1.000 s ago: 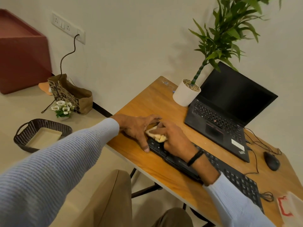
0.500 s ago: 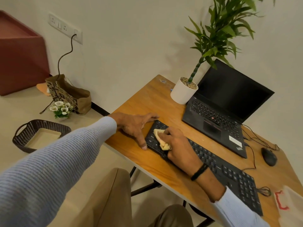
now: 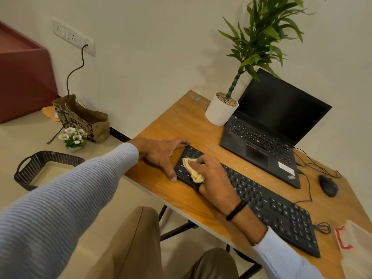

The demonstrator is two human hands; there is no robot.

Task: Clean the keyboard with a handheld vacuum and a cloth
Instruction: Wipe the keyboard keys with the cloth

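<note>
A long black keyboard (image 3: 267, 206) lies slantwise along the front of the wooden desk (image 3: 181, 121). My right hand (image 3: 213, 176) grips a crumpled yellow cloth (image 3: 192, 170) and presses it on the keys at the keyboard's left end. My left hand (image 3: 163, 154) rests flat on the desk with spread fingers against the keyboard's left edge, the thumb by its near corner. No handheld vacuum is in view.
An open black laptop (image 3: 267, 125) stands behind the keyboard, with a white potted plant (image 3: 220, 109) to its left. A black mouse (image 3: 328, 185) and cables lie at the right. A clear box with a red clip (image 3: 350, 238) sits at the desk's near right. A dark basket (image 3: 40, 164) is on the floor.
My right hand has drawn the cloth from the keyboard's far left corner toward its near edge. The left hand has stayed at the keyboard's left end.
</note>
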